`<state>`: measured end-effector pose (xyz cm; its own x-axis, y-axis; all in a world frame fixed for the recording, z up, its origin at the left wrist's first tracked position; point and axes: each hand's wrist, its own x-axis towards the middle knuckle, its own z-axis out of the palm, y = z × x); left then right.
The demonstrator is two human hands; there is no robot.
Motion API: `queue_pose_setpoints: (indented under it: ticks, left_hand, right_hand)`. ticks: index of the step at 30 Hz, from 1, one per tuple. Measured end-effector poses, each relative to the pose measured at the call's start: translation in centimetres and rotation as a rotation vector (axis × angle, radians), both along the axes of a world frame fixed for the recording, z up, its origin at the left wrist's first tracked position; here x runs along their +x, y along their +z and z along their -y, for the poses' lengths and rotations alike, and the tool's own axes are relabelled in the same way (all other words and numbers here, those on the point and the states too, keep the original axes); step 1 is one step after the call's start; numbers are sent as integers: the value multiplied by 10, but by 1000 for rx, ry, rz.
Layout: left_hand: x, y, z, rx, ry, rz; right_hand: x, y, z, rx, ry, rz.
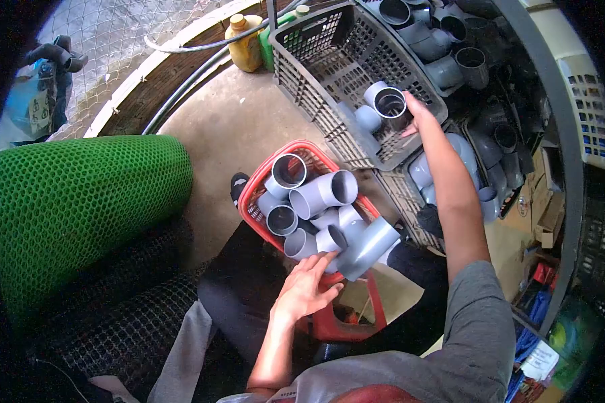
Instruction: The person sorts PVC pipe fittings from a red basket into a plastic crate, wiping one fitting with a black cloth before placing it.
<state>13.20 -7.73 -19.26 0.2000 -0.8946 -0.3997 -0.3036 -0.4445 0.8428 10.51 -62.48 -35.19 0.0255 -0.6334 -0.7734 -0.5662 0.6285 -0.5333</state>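
My right hand (415, 114) is closed around a grey pipe fitting (390, 104) inside the black crate (302, 74). Another grey fitting (368, 119) lies beside it in that crate. My left hand (306, 287) has its fingers apart and rests by the near rim of the red basket (252, 213), its fingertips at a grey fitting (331, 240). Several grey fittings fill the basket, among them a wide tee (324, 193) and an open-ended one (289, 171). A long grey fitting (368, 248) lies across the basket's near right side.
A green mesh roll (87, 201) lies at the left above black netting (134, 322). Yellow (246, 47) and green containers stand beside the crate. More crates of fittings (450, 158) line the right behind a metal post (551, 101). A red stool (349, 322) stands between my legs.
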Motion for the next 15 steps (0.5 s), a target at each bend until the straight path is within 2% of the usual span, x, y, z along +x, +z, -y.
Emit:
queue_pose_setpoints:
  ticks: [1,2,3,5,6,7,9,10,11,13,15]
  left_hand:
    - [0,-1,-2,-8,-4,9]
    - [-2,-2,-3,-17,-5,15]
    - [-3,-2,-3,-14,-2,10]
    - [-1,-2,-3,32,-40,18]
    - [-1,-2,-3,34,-41,17]
    - [-1,-3,-4,30,-41,12]
    - [-3,-3,-2,14,-39,6]
    - [-3,-2,-2,-10,-32,16]
    - [-3,-2,-2,-32,-26,27]
    - [-4,-4,-2,-17,-38,26]
    - [-5,-5,-3,3,-55,25]
  right_hand:
    - [6,6,4,-141,133,-160]
    - [15,40,-18,-274,254,-81]
    - [13,34,-11,-271,258,-85]
    - [4,12,10,-738,1031,-194]
    - [1,6,1,-942,1020,-224]
    - [-2,6,-2,-941,1018,-225]
    - [-9,13,-2,-863,1111,-418]
    - [-16,20,-14,-960,1146,-407]
    - [-18,26,-25,-919,1191,-524]
    - [-26,18,-33,-875,1333,-580]
    - [-27,18,-48,-866,1377,-627]
